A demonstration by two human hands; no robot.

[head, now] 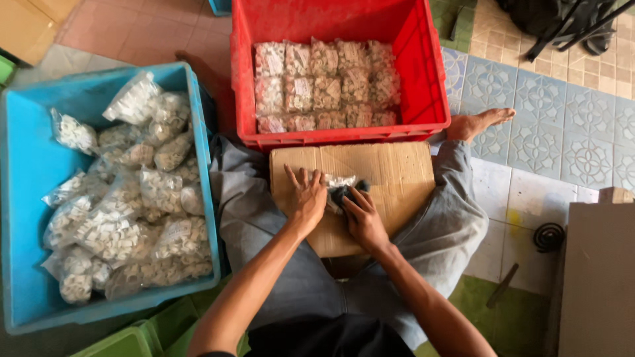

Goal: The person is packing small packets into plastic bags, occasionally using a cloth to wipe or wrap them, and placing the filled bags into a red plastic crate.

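A flat cardboard sheet (390, 175) lies across my crossed legs. On it rests a small clear plastic bag (339, 180) with dark small parts inside. My left hand (306, 196) lies flat on the cardboard, fingers spread, pressing the bag's left side. My right hand (362, 218) grips the bag from the right, fingers curled over its dark contents. Straight ahead stands a red crate (344, 132) with several filled bags stacked in neat rows.
A blue crate (26, 172) at my left holds a loose heap of clear bags of white parts. A green bin edge (126, 340) shows at lower left. A black coil (549, 237) and a cardboard panel (598, 277) lie at right on the tiled floor.
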